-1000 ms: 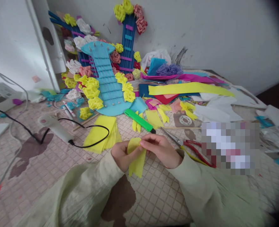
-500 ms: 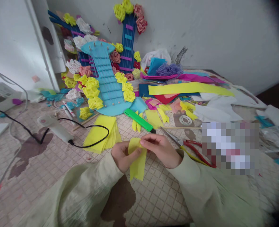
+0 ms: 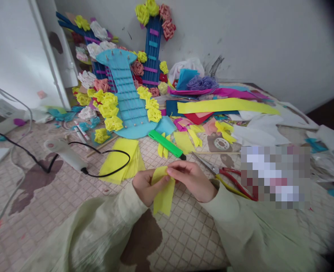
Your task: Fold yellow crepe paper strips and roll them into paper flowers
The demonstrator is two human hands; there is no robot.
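Note:
A strip of yellow crepe paper (image 3: pixel 163 198) hangs between my hands, its lower end notched. My left hand (image 3: pixel 146 186) pinches it with the thumb across the front. At its top right corner my right hand (image 3: pixel 194 179) is closed, thumb and fingertips pressed on the upper edge. Just beyond the hands lies a green utility knife (image 3: pixel 166 144), with small yellow paper pieces (image 3: pixel 163 147) beside it. Scissors with red and yellow handles (image 3: pixel 226 174) rest right of my right hand. A stack of yellow paper sheets (image 3: pixel 118 160) is on the left.
A light-blue guitar-shaped craft (image 3: pixel 129 98) with yellow paper flowers leans at the back. A white glue gun (image 3: pixel 63 153) and its black cable lie left. A yellow strip (image 3: pixel 226 106), purple yarn (image 3: pixel 202 83) and a tape roll (image 3: pixel 221 144) lie further back right.
Both hands keep their pinch on the yellow crepe paper. The paper's top edge has shifted very slightly at the right fingertips; otherwise almost nothing has moved.

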